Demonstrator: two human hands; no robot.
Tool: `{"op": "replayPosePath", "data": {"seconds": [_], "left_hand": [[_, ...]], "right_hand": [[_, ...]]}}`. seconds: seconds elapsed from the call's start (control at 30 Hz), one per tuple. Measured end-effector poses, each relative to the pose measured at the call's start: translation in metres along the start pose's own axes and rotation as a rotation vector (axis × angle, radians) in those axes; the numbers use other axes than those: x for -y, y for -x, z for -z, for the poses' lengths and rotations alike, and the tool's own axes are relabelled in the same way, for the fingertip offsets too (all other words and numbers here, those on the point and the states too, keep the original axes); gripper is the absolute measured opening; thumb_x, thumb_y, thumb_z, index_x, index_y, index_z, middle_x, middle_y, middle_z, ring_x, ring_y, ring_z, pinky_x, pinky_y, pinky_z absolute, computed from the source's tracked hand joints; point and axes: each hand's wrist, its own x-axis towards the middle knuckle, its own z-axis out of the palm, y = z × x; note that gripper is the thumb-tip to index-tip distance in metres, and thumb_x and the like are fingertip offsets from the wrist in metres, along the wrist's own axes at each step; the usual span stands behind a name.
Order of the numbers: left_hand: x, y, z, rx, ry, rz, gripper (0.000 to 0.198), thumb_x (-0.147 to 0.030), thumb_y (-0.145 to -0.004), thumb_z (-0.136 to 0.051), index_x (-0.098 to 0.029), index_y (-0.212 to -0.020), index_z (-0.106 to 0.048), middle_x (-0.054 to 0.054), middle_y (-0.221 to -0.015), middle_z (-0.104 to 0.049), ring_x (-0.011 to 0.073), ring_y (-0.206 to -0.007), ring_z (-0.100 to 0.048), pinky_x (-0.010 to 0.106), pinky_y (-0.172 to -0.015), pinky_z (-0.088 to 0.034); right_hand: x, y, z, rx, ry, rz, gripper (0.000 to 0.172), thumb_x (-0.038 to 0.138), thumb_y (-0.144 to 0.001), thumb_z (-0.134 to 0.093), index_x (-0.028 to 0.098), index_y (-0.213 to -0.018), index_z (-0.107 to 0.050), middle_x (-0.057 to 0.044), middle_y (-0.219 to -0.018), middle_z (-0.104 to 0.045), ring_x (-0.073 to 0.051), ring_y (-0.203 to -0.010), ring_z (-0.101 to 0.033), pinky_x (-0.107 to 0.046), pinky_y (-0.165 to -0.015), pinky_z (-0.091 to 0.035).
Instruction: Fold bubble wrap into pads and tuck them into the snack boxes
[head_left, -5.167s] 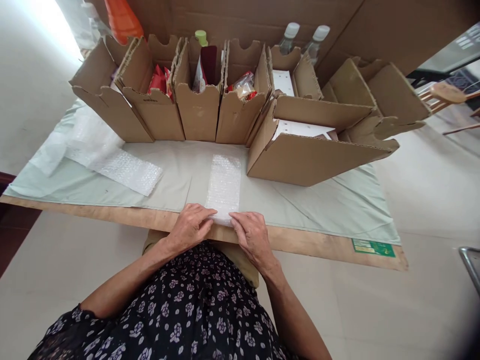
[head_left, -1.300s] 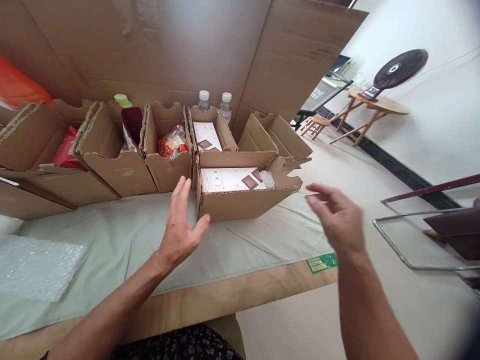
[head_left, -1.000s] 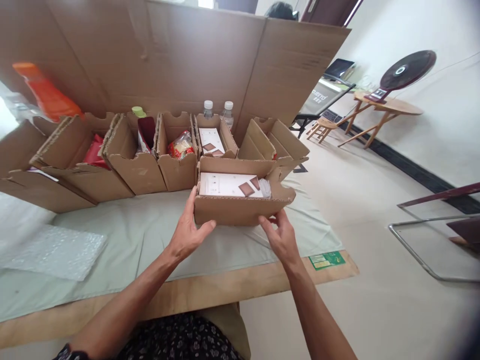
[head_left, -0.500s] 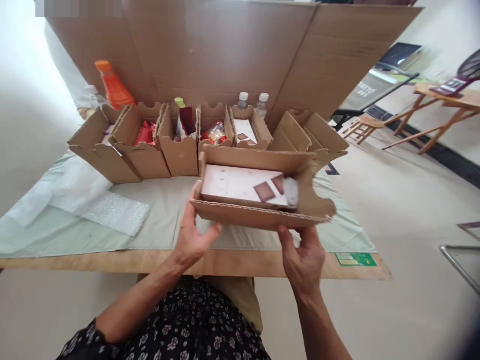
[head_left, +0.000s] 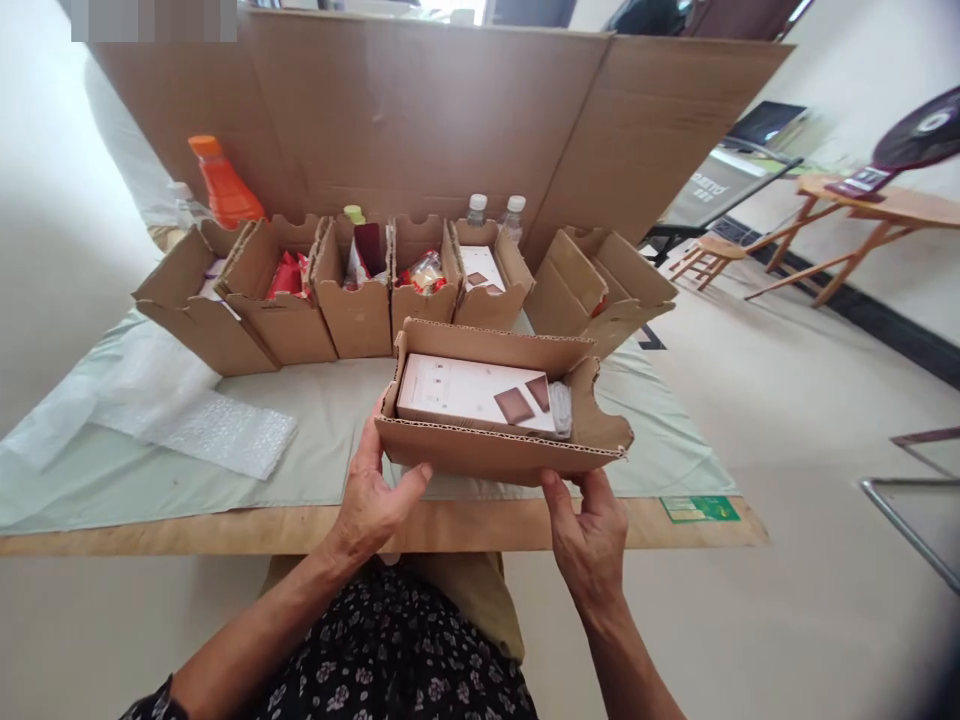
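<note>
An open cardboard bin (head_left: 480, 450) lies lengthwise between my hands, over the front of the table. My left hand (head_left: 375, 495) grips its left end, thumb along the near wall and fingers round the end. With the thumb on the near wall and the fingers tucked beneath, my right hand (head_left: 589, 520) holds it near the right end. Inside rests a white box with brown squares printed on it (head_left: 472, 395). A clear, crumpled plastic item (head_left: 560, 408) sits against the box's right end. Whether the bin touches the cloth is hidden.
Behind stands a row of cardboard bins (head_left: 352, 325) holding red packets and other boxes. A large cardboard panel (head_left: 375, 120) rises behind them, with an orange bottle (head_left: 225, 185) before it. Bubble wrap (head_left: 225, 430) lies left on the pale cloth (head_left: 322, 400). A green card (head_left: 699, 509) marks the front edge.
Both hands have brought the bin slightly lower and toward me, and it looks steadier now. The camera view has shifted a little.
</note>
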Motion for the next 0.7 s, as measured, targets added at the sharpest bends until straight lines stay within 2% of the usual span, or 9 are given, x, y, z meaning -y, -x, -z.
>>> {"op": "replayPosePath", "data": {"seconds": [0.1,0.2,0.33,0.4,0.47,0.57,0.63,0.7], "left_hand": [[0.007,-0.001,-0.019,0.055,-0.012,0.027,0.084,-0.023,-0.085,-0.074,-0.027,-0.160,-0.035,0.011,-0.161,-0.046,0.0326,-0.152,-0.041,0.050,-0.128,-0.031],[0.015,-0.019,-0.044,0.127,0.009,0.000,0.086,-0.020,-0.083,-0.070,-0.027,-0.160,-0.034,0.011,-0.159,-0.050,0.0325,-0.149,-0.045,0.050,-0.127,-0.033],[0.031,-0.071,-0.095,0.279,0.046,-0.093,0.087,-0.015,-0.077,-0.064,-0.025,-0.159,-0.036,0.010,-0.157,-0.053,0.0314,-0.146,-0.049,0.049,-0.124,-0.037],[0.040,-0.099,-0.119,0.341,0.042,-0.118,0.086,-0.017,-0.075,-0.063,-0.023,-0.157,-0.039,0.010,-0.157,-0.054,0.0319,-0.146,-0.048,0.050,-0.125,-0.036],[0.047,-0.118,-0.136,0.347,0.019,-0.109,0.084,-0.020,-0.077,-0.063,-0.023,-0.157,-0.039,0.011,-0.159,-0.051,0.0325,-0.149,-0.045,0.051,-0.126,-0.033],[0.058,-0.119,-0.152,0.238,-0.066,-0.058,0.081,-0.029,-0.084,-0.065,-0.020,-0.159,-0.034,0.015,-0.165,-0.042,0.0334,-0.154,-0.037,0.055,-0.128,-0.027],[0.064,-0.105,-0.160,0.182,-0.123,-0.044,0.081,-0.037,-0.088,-0.065,-0.019,-0.160,-0.032,0.018,-0.169,-0.032,0.0335,-0.159,-0.028,0.055,-0.130,-0.023],[0.068,-0.088,-0.169,0.185,-0.153,-0.043,0.079,-0.042,-0.092,-0.062,-0.021,-0.161,-0.030,0.018,-0.174,-0.021,0.0320,-0.163,-0.017,0.054,-0.131,-0.019]], "right_hand": [[-0.019,0.010,0.012,0.003,0.014,-0.053,0.025,0.047,-0.094,-0.061,0.023,-0.092,-0.066,-0.003,-0.080,-0.068,-0.021,-0.075,-0.063,-0.035,-0.072,-0.052],[-0.036,0.007,0.019,-0.092,0.044,-0.112,0.032,0.051,-0.093,-0.062,0.020,-0.099,-0.068,-0.004,-0.083,-0.069,-0.021,-0.078,-0.063,-0.037,-0.077,-0.052],[-0.061,0.001,0.034,-0.242,0.074,-0.162,0.043,0.054,-0.091,-0.064,0.017,-0.114,-0.067,-0.007,-0.095,-0.071,-0.023,-0.087,-0.065,-0.040,-0.085,-0.052],[-0.071,0.005,0.038,-0.255,0.072,-0.180,0.047,0.051,-0.093,-0.064,0.018,-0.126,-0.064,-0.011,-0.109,-0.071,-0.022,-0.088,-0.066,-0.042,-0.086,-0.054],[-0.080,0.012,0.037,-0.231,0.073,-0.161,0.053,0.048,-0.094,-0.064,0.020,-0.138,-0.058,-0.014,-0.123,-0.068,-0.022,-0.090,-0.067,-0.043,-0.086,-0.055],[-0.095,0.014,0.034,-0.210,0.082,-0.090,0.058,0.046,-0.091,-0.068,0.022,-0.142,-0.055,-0.016,-0.130,-0.065,-0.026,-0.105,-0.066,-0.046,-0.090,-0.056],[-0.108,0.005,0.038,-0.201,0.057,-0.088,0.061,0.049,-0.087,-0.071,0.022,-0.141,-0.056,-0.015,-0.129,-0.064,-0.029,-0.111,-0.064,-0.050,-0.094,-0.055],[-0.122,-0.011,0.047,-0.131,-0.024,-0.112,0.067,0.053,-0.084,-0.073,0.024,-0.142,-0.054,-0.015,-0.132,-0.063,-0.029,-0.112,-0.063,-0.051,-0.095,-0.055]]}}
